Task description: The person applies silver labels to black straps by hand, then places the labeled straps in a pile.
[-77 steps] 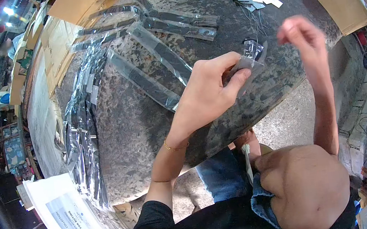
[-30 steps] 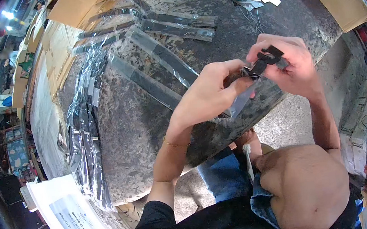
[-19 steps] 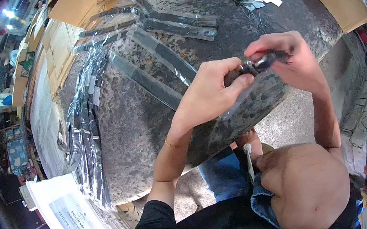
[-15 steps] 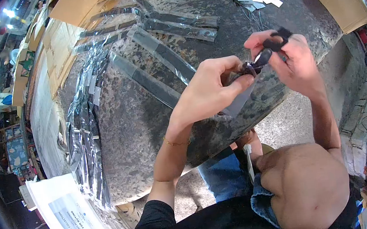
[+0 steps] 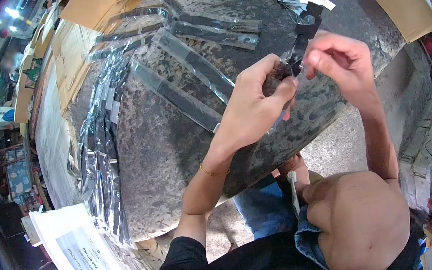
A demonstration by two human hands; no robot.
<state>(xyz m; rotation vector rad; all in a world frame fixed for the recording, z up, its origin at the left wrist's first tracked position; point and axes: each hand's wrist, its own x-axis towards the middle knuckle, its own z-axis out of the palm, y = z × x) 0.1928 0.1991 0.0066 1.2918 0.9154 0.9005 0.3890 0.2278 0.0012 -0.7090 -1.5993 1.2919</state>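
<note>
Steadiness mattered: left hand pinched the clear sleeve at its mouth while right hand pinched the black strap in line.

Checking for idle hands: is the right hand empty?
No, the right hand pinches the lower end of a black strap, which the left hand grips too.
</note>
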